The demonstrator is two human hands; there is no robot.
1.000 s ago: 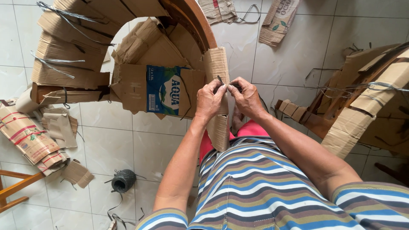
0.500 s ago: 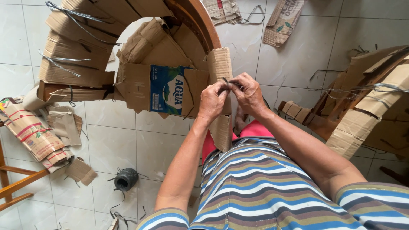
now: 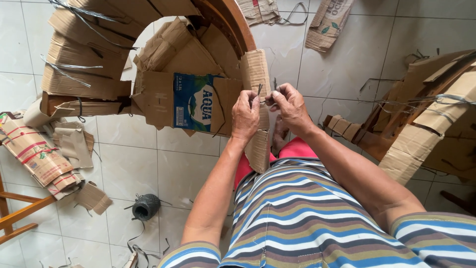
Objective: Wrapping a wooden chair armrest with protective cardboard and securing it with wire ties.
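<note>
My left hand (image 3: 246, 115) and my right hand (image 3: 290, 106) meet in front of a strip of brown cardboard (image 3: 256, 74) wrapped over a curved wooden piece (image 3: 229, 22). Both hands pinch the ends of a thin dark string (image 3: 260, 90) that sticks up between the fingertips. The string crosses the cardboard strip. A flattened box with a blue and green printed panel (image 3: 192, 102) hangs just left of my left hand.
More cardboard-wrapped curved pieces stand at the upper left (image 3: 84, 54) and at the right (image 3: 426, 119). A dark spool of string (image 3: 145, 207) lies on the white tiled floor. Cardboard scraps (image 3: 37, 156) lie at the left, a wooden frame (image 3: 17, 216) at the lower left.
Both hands have shifted slightly up the cardboard strip, and the string ends now stick up more clearly between the fingertips. The view has shifted a little.
</note>
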